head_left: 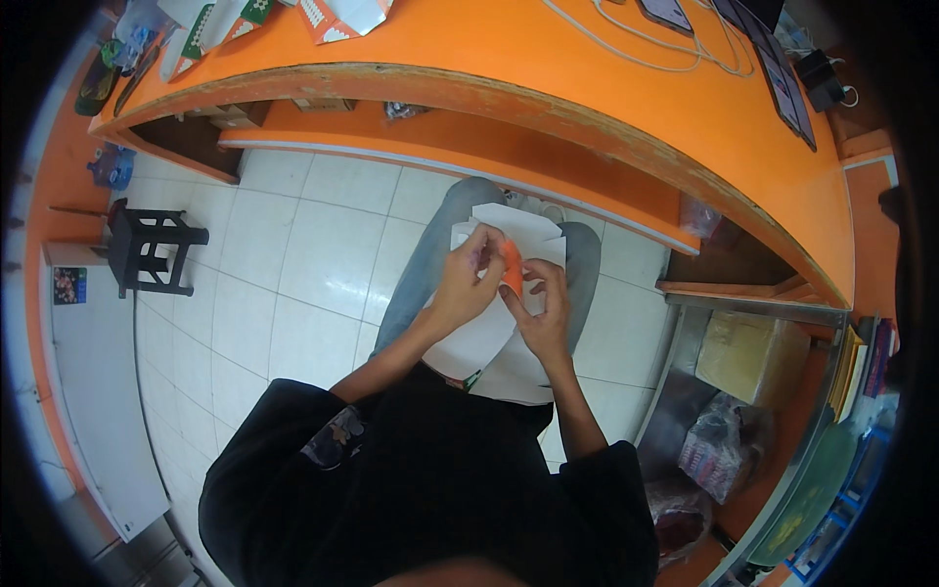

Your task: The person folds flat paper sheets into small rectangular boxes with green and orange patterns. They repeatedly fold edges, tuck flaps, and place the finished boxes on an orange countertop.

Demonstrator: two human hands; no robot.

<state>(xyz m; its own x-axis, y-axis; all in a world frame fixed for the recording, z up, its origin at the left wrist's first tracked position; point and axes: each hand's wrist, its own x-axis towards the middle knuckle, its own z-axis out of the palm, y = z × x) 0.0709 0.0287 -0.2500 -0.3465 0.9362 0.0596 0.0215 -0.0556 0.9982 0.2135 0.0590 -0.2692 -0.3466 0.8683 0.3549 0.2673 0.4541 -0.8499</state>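
Observation:
Over my lap, both hands are at a small bright orange, curved piece [514, 268], perhaps a roll; its exact kind is too small to tell. My left hand [468, 278] pinches its left side with bent fingers. From the right, my right hand [544, 309] has the thumb and fingers closed about its lower part. Beneath them a flat white cardboard sheet [469, 338] with folds and flaps lies across my thighs. A bit of green and orange print shows at its near edge.
An orange counter [469, 93] with a worn edge curves ahead, bearing printed cartons [342, 18], a phone [667, 12] and cables [626, 49]. A black stool [152, 245] stands on the tiled floor at left. Right, a shelf holds a yellowish block [748, 357] and plastic-wrapped packs [719, 450].

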